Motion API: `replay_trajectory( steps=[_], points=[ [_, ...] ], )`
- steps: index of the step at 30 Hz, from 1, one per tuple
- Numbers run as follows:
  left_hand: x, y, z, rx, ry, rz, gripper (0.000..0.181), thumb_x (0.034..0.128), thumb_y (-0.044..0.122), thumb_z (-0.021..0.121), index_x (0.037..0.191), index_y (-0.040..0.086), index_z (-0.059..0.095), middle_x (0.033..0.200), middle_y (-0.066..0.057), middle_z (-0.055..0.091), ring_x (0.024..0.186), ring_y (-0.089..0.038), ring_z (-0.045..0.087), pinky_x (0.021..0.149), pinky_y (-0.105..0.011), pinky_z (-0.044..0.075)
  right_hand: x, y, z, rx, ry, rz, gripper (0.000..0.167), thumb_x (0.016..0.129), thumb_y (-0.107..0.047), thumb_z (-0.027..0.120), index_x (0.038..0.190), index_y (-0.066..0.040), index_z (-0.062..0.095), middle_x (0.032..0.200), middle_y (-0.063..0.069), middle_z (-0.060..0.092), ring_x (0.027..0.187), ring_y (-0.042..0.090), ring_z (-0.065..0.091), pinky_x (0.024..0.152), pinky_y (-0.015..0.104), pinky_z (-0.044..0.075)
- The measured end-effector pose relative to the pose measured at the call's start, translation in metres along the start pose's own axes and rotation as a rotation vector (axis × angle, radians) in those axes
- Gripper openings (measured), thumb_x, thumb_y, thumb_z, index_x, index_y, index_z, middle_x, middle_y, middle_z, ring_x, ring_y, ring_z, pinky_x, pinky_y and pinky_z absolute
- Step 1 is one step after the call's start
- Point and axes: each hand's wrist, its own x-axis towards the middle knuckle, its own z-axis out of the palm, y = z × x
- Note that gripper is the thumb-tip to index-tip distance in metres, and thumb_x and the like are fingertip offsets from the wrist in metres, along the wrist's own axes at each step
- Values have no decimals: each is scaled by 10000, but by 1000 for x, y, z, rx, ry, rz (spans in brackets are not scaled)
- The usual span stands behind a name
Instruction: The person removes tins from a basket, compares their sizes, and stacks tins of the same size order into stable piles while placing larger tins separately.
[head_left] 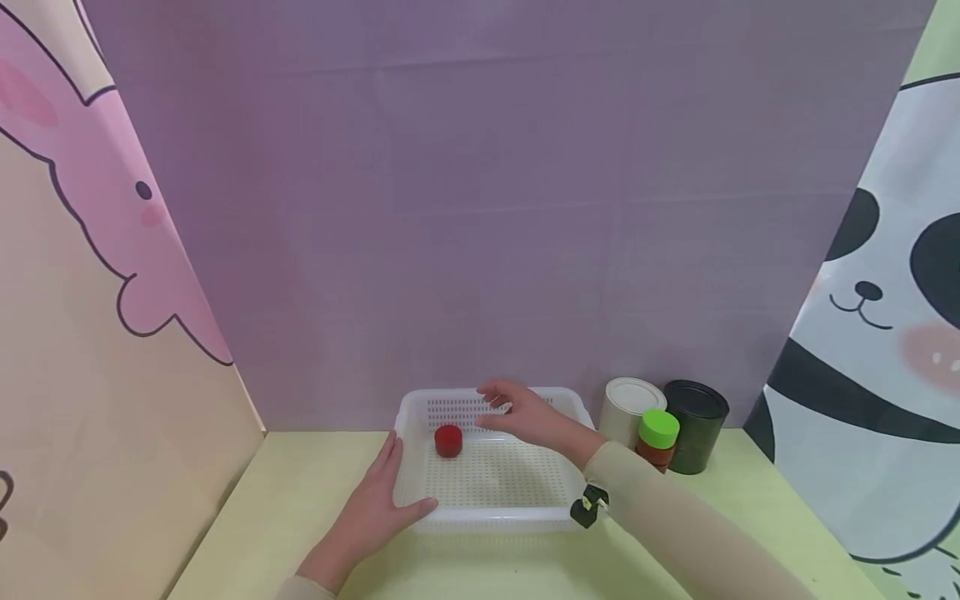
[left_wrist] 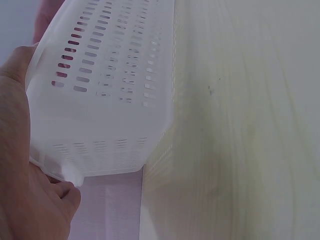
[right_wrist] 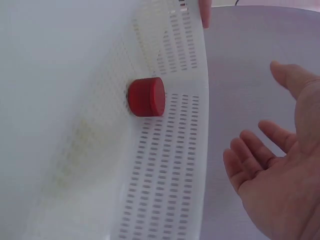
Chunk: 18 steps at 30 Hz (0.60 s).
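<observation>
A white perforated plastic basket [head_left: 495, 518] stands on the table, and a small red cylinder [head_left: 448, 442] lies inside it toward the back left. My left hand [head_left: 372, 510] holds the basket's left side, its thumb over the front rim. In the left wrist view, the fingers [left_wrist: 62, 192] of that hand bend round the rim at the corner. My right hand [head_left: 527, 414] hovers over the basket's back part, fingers loosely bent and apart. Nothing lies between those fingers in the right wrist view, where the red cylinder [right_wrist: 146, 97] is apart from the hand.
Right of the basket stand a white lidded can [head_left: 632, 408], a black lidded can [head_left: 697, 425] and a reddish jar with a green lid [head_left: 659, 429], partly behind the right forearm. A purple backdrop [head_left: 487, 208] rises behind the pale wooden table [head_left: 322, 467].
</observation>
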Motion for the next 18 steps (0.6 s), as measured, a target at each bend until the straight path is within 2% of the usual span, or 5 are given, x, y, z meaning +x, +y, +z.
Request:
replay_trajectory(
  steps=[11,18],
  points=[
    [0,4,-4,-7,-7,9,1233,916,667,828,1743,-16,219,1839,-185,143,1655,-449,242,1275,-665,322,29,0,13,24,-52,-37,694,1023,-261,821,1588,12,526,1496,251,598,1391,466,561,1146,559,529],
    [-1,4,-6,5,2,19,1207,925,615,848,1739,-23,227,1840,-181,142,1656,-440,245,1277,-659,324,45,6,20,36,-44,-79,679,1013,-275,841,1584,-38,558,1507,224,598,1388,441,562,1168,575,501]
  ],
)
